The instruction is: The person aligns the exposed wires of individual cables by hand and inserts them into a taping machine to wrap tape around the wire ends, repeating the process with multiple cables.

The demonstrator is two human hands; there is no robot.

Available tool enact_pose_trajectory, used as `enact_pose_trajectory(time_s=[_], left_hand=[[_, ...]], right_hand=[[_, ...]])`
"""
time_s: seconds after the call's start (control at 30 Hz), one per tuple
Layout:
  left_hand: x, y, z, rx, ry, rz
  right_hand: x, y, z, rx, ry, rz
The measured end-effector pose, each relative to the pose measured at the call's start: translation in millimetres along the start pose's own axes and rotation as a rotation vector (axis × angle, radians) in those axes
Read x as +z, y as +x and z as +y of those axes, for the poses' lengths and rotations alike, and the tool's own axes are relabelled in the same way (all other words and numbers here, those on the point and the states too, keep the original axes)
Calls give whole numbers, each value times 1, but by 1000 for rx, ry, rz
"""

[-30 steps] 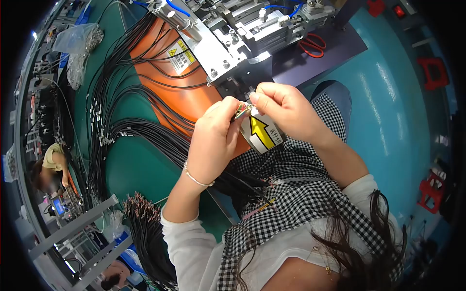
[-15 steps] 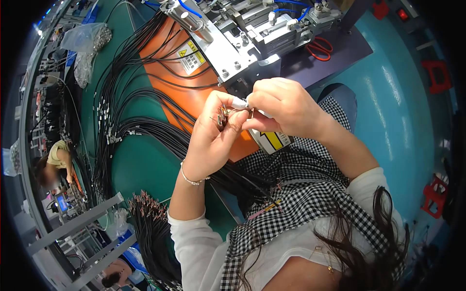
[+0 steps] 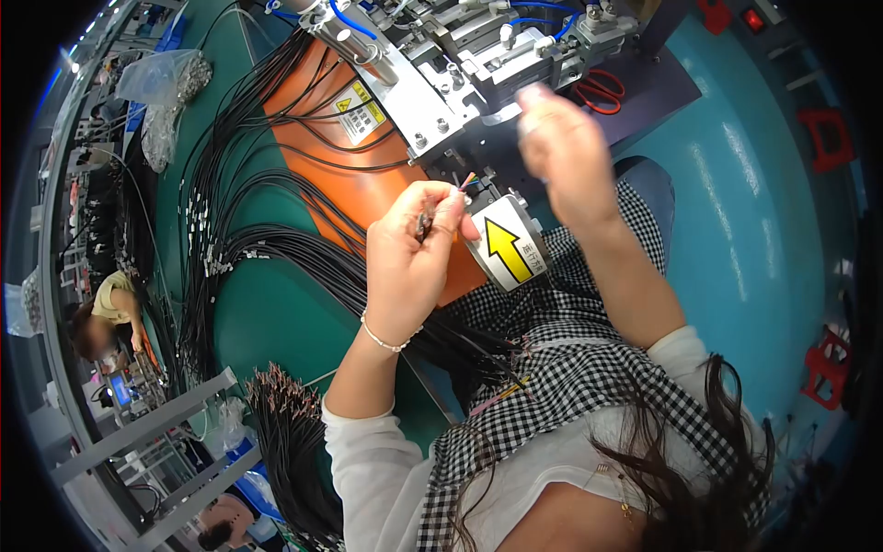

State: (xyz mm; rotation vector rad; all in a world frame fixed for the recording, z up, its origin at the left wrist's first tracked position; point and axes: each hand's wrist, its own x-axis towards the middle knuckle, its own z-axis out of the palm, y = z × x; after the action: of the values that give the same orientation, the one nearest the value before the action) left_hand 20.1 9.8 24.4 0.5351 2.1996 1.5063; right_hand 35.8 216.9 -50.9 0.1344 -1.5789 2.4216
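My left hand (image 3: pixel 409 248) is closed, thumb against forefinger, on a cable whose thin coloured wire ends (image 3: pixel 469 179) poke out above the fingertips. More dark cable shows inside the curled fingers. Just right of that hand sits a round machine part with a yellow arrow label (image 3: pixel 508 248). My right hand (image 3: pixel 572 161) is raised, apart from the left one, in front of the metal machine (image 3: pixel 432 92). Motion blurs its fingers, so whether they hold anything is unclear.
Long bundles of black cables (image 3: pixel 276 248) lie across the green table (image 3: pixel 267 313) and the orange plate (image 3: pixel 303 101). Another bundle with stripped ends (image 3: pixel 276 396) stands at lower left. Red-handled scissors (image 3: pixel 600 92) lie beside the machine. A co-worker (image 3: pixel 112 308) sits at far left.
My right hand has left the left hand and moved up and right towards the machine. The coloured wire ends and arrow label are now uncovered. My left hand stays nearly in place.
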Motion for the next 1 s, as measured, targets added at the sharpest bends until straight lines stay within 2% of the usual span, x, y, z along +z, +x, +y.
enact_pose_trajectory(time_s=[0.03, 0.07, 0.17, 0.33, 0.43, 0.5, 0.63, 0.87, 0.97, 1.0], left_hand=[[-1, -1, -3, -3, -77, 21], [-3, -1, -4, -6, -152, 39], [4, -1, -4, 39, -247, 57], [4, 1, -5, 107, -230, 46], [2, 0, -6, 85, -163, 56], [2, 0, -5, 75, -129, 66], [9, 1, -4, 214, 38, 96], [11, 0, -9, 186, -155, 152], [9, 0, -13, 166, -278, 156], [8, 0, -13, 159, -340, 158]], right_hand=[[-3, 4, 0, -3, 428, 72], [0, 0, 1, -4, 430, 69], [48, -21, -33, 147, -268, 62], [55, -28, -21, 196, -232, 7], [55, -25, -23, 296, -56, 1], [54, -24, -25, 307, -64, -9], [54, -23, -24, 326, -48, -23], [58, -24, -21, 251, 29, -20], [59, -26, -20, 250, -231, -36], [59, -26, -21, 251, -231, -37]])
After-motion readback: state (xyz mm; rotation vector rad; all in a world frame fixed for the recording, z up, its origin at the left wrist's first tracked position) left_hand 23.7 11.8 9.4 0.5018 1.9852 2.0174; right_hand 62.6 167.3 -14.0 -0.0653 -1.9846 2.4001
